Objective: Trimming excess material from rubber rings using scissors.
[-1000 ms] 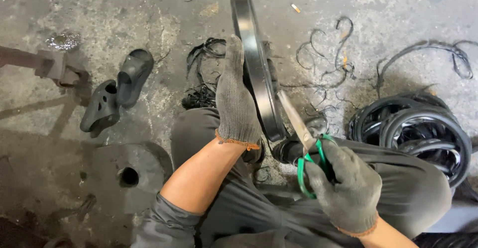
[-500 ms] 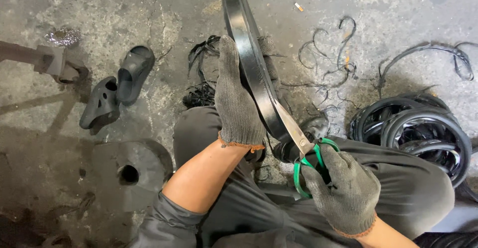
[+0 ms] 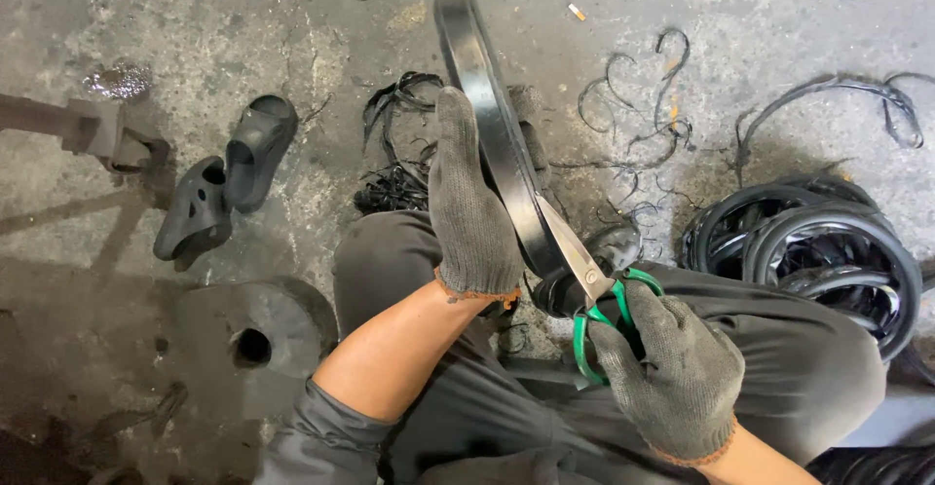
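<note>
Grey knitted gloves with orange-trimmed cuffs are worn on the left hand [image 3: 472, 217] and right hand [image 3: 677, 378]; dark grey trousers and rolled sleeves are seen.

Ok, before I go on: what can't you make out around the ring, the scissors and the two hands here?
Head view only:
- Black rubber ring: its lower end is hidden behind the left hand and right hand.
- Scissors: blade tips lie against the ring, so the cut itself is unclear.
- Fingers: hidden by grey gloves.
- Pile of rings: cut off at the right edge.
</note>
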